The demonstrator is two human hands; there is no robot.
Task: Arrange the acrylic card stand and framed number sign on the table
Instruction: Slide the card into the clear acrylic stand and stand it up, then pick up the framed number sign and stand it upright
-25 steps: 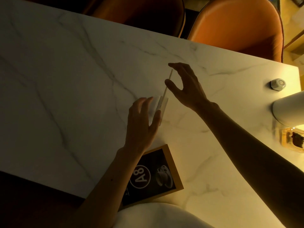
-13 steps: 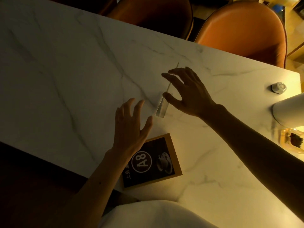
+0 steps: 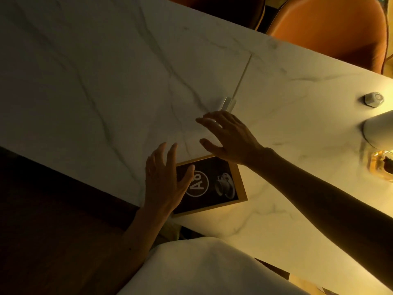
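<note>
The clear acrylic card stand [image 3: 228, 104] stands upright on the white marble table [image 3: 106, 81], seen edge-on as a thin line with a small block base. Nobody holds it. The framed number sign [image 3: 217, 184], black with "A8" and a coffee cup in a gold wooden frame, lies flat near the table's front edge. My left hand [image 3: 165, 179] rests open over the sign's left part, fingers spread. My right hand [image 3: 229, 137] hovers open between the stand and the sign's far edge, holding nothing.
Two orange chairs [image 3: 331, 28] stand behind the table's far edge. At the right sit a small white hexagonal button [image 3: 225, 99], a white lamp base [image 3: 380, 128] and an amber glass holder [image 3: 380, 167]. White cloth [image 3: 202, 269] covers my lap.
Both hands let go of the acrylic stand and drew back toward me. My left hand now lies over the framed sign; my right hand has come down near the sign's top edge.
</note>
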